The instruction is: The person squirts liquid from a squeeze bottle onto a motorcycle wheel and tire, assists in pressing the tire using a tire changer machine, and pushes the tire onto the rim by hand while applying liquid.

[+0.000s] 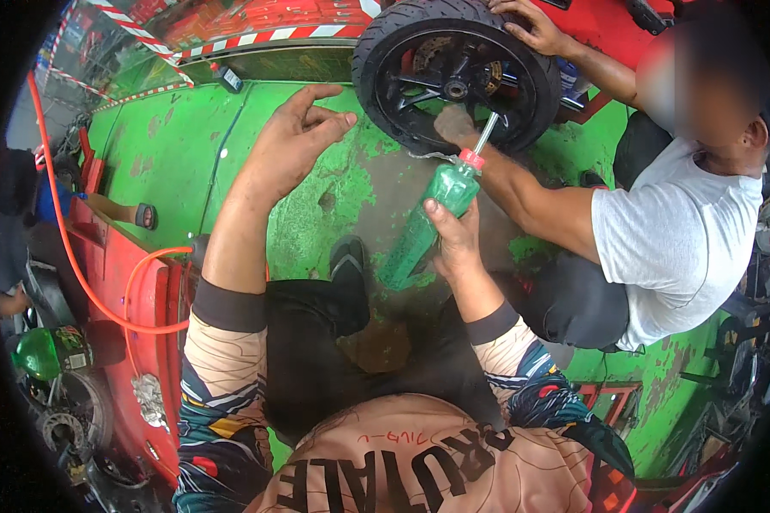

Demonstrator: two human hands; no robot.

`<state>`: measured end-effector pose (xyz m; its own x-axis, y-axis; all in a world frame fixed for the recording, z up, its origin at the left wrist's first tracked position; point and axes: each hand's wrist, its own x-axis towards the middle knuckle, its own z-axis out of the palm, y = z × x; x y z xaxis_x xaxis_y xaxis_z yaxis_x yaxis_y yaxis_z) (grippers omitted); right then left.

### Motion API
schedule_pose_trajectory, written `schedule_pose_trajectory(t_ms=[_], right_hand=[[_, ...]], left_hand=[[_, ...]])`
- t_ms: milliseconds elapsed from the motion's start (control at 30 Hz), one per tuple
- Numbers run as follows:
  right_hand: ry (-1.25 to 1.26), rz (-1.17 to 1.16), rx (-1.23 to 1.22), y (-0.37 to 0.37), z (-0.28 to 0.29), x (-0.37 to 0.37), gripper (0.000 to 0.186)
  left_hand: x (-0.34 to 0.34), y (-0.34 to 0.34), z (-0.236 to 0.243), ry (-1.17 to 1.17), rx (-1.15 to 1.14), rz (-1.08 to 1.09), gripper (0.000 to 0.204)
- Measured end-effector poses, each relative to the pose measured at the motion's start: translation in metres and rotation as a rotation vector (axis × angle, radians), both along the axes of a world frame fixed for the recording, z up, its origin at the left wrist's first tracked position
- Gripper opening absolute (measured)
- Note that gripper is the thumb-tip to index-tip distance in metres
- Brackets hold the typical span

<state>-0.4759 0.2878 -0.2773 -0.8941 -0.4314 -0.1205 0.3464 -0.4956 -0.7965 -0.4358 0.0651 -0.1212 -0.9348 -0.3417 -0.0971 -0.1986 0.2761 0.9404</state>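
Observation:
My right hand [459, 235] is wrapped round a clear green bottle [419, 231] with a pinkish-red cap. A thin silver tube [487, 132] rises from the cap and points up at the wheel [372, 81], a black motorcycle wheel with its tyre on. Whether the tube touches the wheel, I cannot tell. My left hand [295, 141] hangs in the air to the left of the wheel, its fingers bent and apart with nothing in them. A co-worker's hand [535, 26] rests on top of the tyre; their other hand [456, 126] is at the wheel's lower spokes.
The co-worker in a white T-shirt [676, 231] crouches close on my right. An orange hose [56, 201] curves down the left side, by a red metal stand [137, 299] and a green soda bottle [38, 352]. A small dark bottle [228, 79] stands on the green floor [180, 154].

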Motion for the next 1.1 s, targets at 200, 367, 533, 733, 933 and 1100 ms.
schedule_pose_trajectory(t_ms=[200,367,533,733,933,1100], right_hand=[[-0.076,0.01,0.022,0.002,-0.003,-0.01,0.052],[-0.119,0.06,-0.163,0.004,0.004,-0.006,0.052],[-0.018,0.044,-0.191,0.002,0.007,-0.014,0.048],[-0.093,-0.067,-0.025,0.001,-0.007,-0.005,0.047],[-0.072,-0.002,-0.159,0.003,-0.001,-0.002,0.059],[0.125,0.064,-0.108,-0.001,-0.002,0.015,0.05]], left_hand=[[0.002,0.0,-0.001,0.01,-0.033,-0.016,0.052],[0.001,0.0,0.001,0.012,-0.01,0.008,0.051],[0.002,-0.001,0.002,0.04,-0.016,0.018,0.051],[0.0,-0.002,-0.001,0.004,-0.047,-0.012,0.051],[-0.002,-0.002,-0.001,0.017,-0.025,-0.042,0.052],[-0.002,-0.002,-0.001,-0.001,0.005,-0.043,0.052]])
